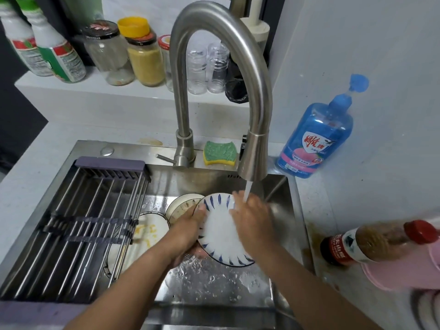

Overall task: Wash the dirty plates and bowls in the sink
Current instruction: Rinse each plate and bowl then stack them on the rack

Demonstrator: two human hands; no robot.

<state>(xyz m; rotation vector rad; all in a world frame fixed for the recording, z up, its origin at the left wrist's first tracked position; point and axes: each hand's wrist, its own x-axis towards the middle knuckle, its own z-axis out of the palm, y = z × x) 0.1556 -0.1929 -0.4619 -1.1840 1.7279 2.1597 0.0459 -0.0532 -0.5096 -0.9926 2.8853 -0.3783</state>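
near: I see left hand [188,231] fingers gripping the blue-striped plate [219,234] by its left rim, tilted over the sink [214,284] | right hand [252,217] fingers flat on its face, under the faucet [253,158] stream | mid: dirty bowl [181,207], stained plate [152,226] left in basin | far: sponge [220,153] on back ledge

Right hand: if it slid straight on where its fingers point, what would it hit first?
Likely the sink's back wall, below the sponge; the right hand reaches the far rim of the striped plate. Depth is unclear.
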